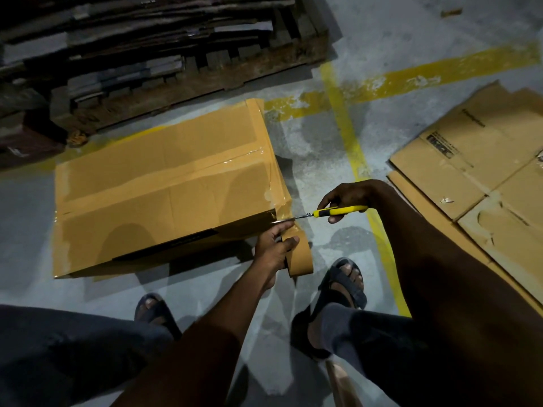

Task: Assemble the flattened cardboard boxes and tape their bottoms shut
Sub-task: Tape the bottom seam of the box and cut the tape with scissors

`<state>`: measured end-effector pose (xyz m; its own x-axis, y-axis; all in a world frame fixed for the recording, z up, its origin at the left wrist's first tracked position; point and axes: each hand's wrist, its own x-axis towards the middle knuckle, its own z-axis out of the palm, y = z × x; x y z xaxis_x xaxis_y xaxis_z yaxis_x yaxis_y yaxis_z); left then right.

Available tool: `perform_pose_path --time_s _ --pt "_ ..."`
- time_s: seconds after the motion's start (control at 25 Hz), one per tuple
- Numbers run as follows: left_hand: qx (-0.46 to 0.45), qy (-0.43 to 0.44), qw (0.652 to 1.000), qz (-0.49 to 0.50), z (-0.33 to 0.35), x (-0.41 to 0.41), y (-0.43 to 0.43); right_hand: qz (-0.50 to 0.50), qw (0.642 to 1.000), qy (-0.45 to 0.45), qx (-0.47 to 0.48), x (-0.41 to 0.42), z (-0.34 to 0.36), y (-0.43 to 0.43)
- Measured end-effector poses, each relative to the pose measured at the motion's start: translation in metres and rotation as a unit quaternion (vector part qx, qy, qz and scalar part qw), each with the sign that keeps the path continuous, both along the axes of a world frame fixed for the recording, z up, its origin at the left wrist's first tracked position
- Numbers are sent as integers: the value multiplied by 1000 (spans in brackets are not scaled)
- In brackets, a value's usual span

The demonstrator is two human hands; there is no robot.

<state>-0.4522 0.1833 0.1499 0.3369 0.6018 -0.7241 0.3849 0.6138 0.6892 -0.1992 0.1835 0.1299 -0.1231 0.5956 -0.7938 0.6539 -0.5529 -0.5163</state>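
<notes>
1. Danger to the left hand point(274, 248): thin metal blade of a yellow-handled utility knife point(338, 212) lying just beside its fingertips, so a slip while slicing the stretched tape likely to nick a finger
2. Danger of a poor seal: without tension, cut end apt to curl, fold on itself or lift off the corner of the large brown cardboard box point(164, 186)
3. Danger of scoring the cardboard: blade tip close to the box's near right corner, at 5 o'clock of the box
4. Right hand point(343, 198) at 3 o'clock of centre, fingers and thumb clamped around the knife handle, blade pointing toward 9 o'clock
5. Left hand just below centre, at 6 o'clock, fingers curled around a brown roll of packing tape point(299, 259), held on edge just off the box corner
6. Box assembled and resting on a grey concrete floor point(308, 136), from centre out to 9 o'clock; upper face closed, glossy brown tape along the middle seam and down the right edge, wrinkled and shiny at the corners
7. Judged stage: sealing strip laid, only severing from the roll left
8. Elsewhere: flattened brown cardboard boxes point(470, 171) at 3 o'clock by the frame edge; dark wooden pallet point(205, 71) stacked with flat sheets at 11 o'clock; yellow painted floor lines point(349, 136) at 1 o'clock; sandalled feet point(342, 277) at 6 o'clock
</notes>
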Motion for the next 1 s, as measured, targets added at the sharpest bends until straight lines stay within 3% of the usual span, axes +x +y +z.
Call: perform_pose_path --time_s 0.2,0.32,0.48,0.64,0.76,0.88,1.0 --pt "1 -4 1000 -2 -1 0 4 -16 999 4 42 4 -10 -8" --pt "1 -2 1000 -4 -2 0 4 -34 999 17 1 4 -13 -9" --pt "-4 30 999 -18 -7 -9 -3 22 1000 -6 -10 -10 -17 -7" --pt "4 51 996 -72 -15 -19 -18 -61 998 4 -12 -10 -22 -17" --pt "34 64 993 -94 -12 -23 -15 -39 996 -69 -40 -4 -27 -32" --pt "61 78 988 -119 5 -27 -2 -103 987 -125 -15 -11 -22 -47" --pt "92 70 979 -169 34 -31 12 -195 936 -283 80 -35 -14 -61"
